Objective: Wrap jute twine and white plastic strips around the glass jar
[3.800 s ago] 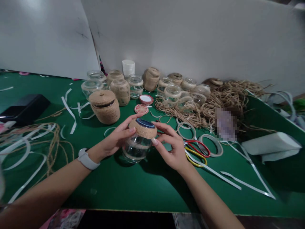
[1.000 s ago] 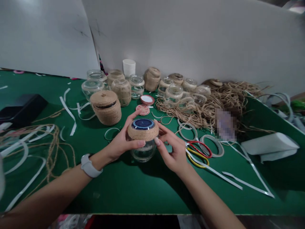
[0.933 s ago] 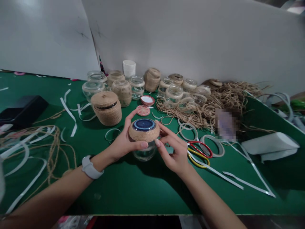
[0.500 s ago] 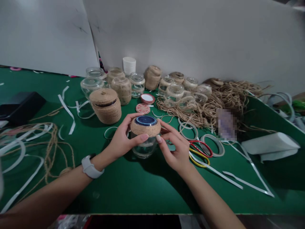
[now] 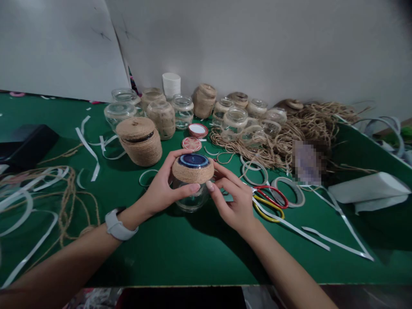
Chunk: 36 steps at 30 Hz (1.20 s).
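Round clear-glass jar (image 5: 191, 202) with a tan twine band (image 5: 193, 175) is held left of the red-and-yellow-handled scissors (image 5: 280, 202). The left hand (image 5: 162, 186) clamps it; the right hand (image 5: 235, 204) bends beside it, any pinch unclear. Slack left fingers could let the glass twist, loosening the band.

At the green table (image 5: 180, 257) here, a left hand (image 5: 161, 189) cups a blue-topped, twine-banded glass jar (image 5: 193, 175) while the right hand (image 5: 234, 201) touches its side, 2 round lids (image 5: 192, 144) lying just beyond and scissors (image 5: 272, 197) with red and yellow handles near that hand.
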Tool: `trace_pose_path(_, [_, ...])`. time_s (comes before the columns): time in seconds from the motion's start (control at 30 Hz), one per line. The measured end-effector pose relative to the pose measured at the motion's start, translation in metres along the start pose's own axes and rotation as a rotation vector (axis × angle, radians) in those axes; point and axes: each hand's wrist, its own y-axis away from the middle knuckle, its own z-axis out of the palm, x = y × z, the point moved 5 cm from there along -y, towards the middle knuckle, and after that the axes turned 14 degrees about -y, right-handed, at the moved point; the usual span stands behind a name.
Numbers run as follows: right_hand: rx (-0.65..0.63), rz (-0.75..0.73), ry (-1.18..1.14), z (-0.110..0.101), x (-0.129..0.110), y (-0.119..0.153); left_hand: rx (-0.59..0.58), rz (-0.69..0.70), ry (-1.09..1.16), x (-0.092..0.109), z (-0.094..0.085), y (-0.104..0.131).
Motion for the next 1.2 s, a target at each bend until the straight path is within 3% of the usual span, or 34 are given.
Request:
trace_pose_path(0.27, [0.017,0.018,-0.005,0.0,0.0,-0.001,0.023,-0.096,0.127,-0.005,0.0,0.001])
trace_pose_path(0.43, [0.022,0.02,-0.034,0.0,0.0,-0.002,-0.063,-0.168,0.262,-0.011,0.005,0.002])
trace_pose_path(0.93, [0.001,0.022,-0.049,-0.002,-0.002,-0.001,-0.08,-0.154,0.151,-0.006,0.003,0.0])
trace_pose_path(1.2, [-0.024,0.048,-0.038,-0.003,0.005,-0.003,-0.056,-0.225,0.192,-0.012,0.003,0.001])
